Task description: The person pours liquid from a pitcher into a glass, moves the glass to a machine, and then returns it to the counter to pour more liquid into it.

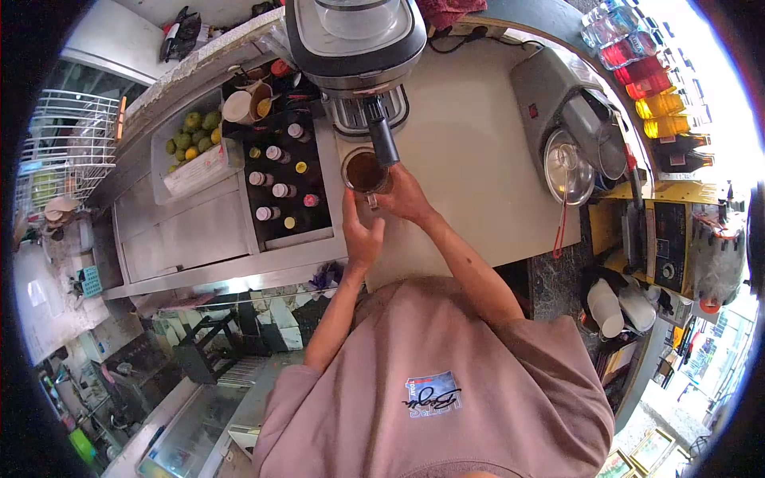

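Holding a glass cup [366, 172] of dark coffee, the right hand [406, 197] is closing its grip around it below the coffee machine [355, 40]. The left hand [362, 236] is hovering open just beside, gripping nothing, near the desk's [470, 159] left edge.

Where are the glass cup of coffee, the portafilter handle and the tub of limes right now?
glass cup of coffee [365, 170]: head view, on the dark liquid surface.
portafilter handle [383, 138]: head view, mid-length of the black handle.
tub of limes [194, 131]: head view, on the green fruit at the tub's back.
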Tool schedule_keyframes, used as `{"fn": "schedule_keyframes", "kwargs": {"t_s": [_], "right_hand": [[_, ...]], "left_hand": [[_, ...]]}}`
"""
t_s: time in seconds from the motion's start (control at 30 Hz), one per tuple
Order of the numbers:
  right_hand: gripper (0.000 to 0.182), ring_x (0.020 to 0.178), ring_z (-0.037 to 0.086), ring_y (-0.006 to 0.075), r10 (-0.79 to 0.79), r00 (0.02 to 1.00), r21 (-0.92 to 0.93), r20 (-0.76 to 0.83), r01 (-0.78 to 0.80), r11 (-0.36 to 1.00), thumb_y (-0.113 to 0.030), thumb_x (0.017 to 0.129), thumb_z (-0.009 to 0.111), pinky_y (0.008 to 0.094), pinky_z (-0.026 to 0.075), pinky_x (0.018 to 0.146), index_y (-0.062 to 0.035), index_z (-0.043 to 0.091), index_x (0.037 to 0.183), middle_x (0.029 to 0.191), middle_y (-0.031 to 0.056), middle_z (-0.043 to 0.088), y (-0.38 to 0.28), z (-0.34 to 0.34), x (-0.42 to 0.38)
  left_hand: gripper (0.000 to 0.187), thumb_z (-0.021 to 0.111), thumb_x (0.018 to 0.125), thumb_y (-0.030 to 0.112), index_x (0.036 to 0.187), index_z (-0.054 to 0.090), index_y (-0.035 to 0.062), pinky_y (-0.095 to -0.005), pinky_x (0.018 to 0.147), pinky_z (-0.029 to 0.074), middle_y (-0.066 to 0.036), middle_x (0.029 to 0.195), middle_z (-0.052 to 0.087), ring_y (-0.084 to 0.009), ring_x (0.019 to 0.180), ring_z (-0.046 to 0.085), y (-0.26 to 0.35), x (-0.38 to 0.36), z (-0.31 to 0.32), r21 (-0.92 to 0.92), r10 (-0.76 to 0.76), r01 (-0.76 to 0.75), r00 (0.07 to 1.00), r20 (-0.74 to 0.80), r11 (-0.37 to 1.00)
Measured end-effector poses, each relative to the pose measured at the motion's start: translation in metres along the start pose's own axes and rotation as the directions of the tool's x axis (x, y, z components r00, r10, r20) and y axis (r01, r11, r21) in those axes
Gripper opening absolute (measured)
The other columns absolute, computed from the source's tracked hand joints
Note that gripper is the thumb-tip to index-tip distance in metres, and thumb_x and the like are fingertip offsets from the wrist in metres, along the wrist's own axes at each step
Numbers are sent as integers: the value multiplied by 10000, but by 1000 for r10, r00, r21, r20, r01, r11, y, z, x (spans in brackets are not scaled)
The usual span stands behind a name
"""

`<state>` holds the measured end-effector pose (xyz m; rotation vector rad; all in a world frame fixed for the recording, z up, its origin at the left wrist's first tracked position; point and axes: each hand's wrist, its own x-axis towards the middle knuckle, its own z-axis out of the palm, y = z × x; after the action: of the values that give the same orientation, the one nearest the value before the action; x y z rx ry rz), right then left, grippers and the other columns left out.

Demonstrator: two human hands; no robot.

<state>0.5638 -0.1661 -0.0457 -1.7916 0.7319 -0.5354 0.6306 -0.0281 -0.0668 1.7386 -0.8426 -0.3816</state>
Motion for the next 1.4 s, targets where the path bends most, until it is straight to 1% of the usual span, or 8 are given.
{"fn": "schedule_keyframes", "kwargs": {"t_s": [0.53, 0.87, 0.97, 1.07, 1.17, 1.27, 1.33, 1.4], "right_hand": [[644, 1086, 618, 342, -57, 994, 59, -94, 62, 996, -239, 666, 883, 427, 517, 921, -48, 611, 1218, 1141, 158, 648, 8, 12, -3], [795, 1209, 575, 356, 12, 998, -81, -60, -17, 997, -215, 716, 873, 442, 485, 1014, -40, 499, 1395, 1285, 185, 605, 19, 6, -6], [768, 1213, 590, 328, -24, 997, -83, -68, 18, 996, -196, 748, 858, 418, 495, 1007, -37, 479, 1397, 1290, 176, 604, 15, 3, -12], [725, 1202, 611, 295, -106, 984, -54, -141, 99, 994, -169, 784, 836, 399, 502, 1005, -29, 465, 1392, 1306, 160, 593, 19, 0, -21], [696, 1209, 607, 285, -140, 971, -37, -196, 135, 990, -132, 828, 798, 396, 506, 1009, -25, 445, 1419, 1340, 157, 569, 24, -5, -32], [623, 1190, 617, 261, -91, 973, -5, -213, 92, 996, -118, 872, 762, 383, 516, 993, -19, 465, 1410, 1333, 147, 578, 26, -13, -47], [578, 1165, 631, 243, -56, 970, 19, -235, 62, 998, -119, 890, 749, 371, 524, 976, -15, 487, 1395, 1311, 138, 599, 33, -20, -62], [387, 1003, 691, 232, 18, 961, 145, -275, 23, 989, -151, 921, 725, 347, 557, 898, 8, 612, 1255, 1175, 134, 677, 41, -31, -84]], "left_hand": [[659, 738, 822, 165, 1391, 459, -14, -441, 977, 498, -244, 1263, 602, -398, 1180, 604, 10, 16, -12, 192, -10, -10, 995, 102, 981], [615, 671, 834, 125, 1405, 472, 10, -440, 893, 535, -231, 1261, 612, -362, 1114, 649, 7, 34, -25, 145, -108, 76, 967, 230, 986], [672, 673, 855, 122, 1458, 399, 9, -417, 944, 519, -234, 1288, 596, -347, 1154, 631, 9, 35, -24, 142, -121, 84, 954, 275, 986], [755, 697, 864, 119, 1501, 312, -8, -409, 1042, 463, -247, 1388, 521, -359, 1237, 573, 0, 26, -16, 191, 2, -39, 982, 190, 981], [753, 720, 858, 108, 1479, 317, -30, -416, 1132, 382, -253, 1444, 449, -374, 1322, 497, -2, 3, -10, 39, 11, -12, 999, 46, 999], [655, 717, 852, 78, 1397, 373, -37, -422, 1078, 411, -246, 1439, 423, -363, 1286, 509, -5, -22, -11, 103, -70, 69, 997, 8, 992], [433, 707, 862, 80, 1222, 493, -29, -397, 942, 470, -210, 1258, 555, -298, 1119, 592, 2, -37, -14, 322, -49, 54, 998, -25, 945], [342, 703, 866, 85, 1140, 530, -25, -379, 860, 482, -185, 1140, 598, -270, 1005, 613, 8, -46, -14, 243, -109, 93, 993, 52, 966]]}}
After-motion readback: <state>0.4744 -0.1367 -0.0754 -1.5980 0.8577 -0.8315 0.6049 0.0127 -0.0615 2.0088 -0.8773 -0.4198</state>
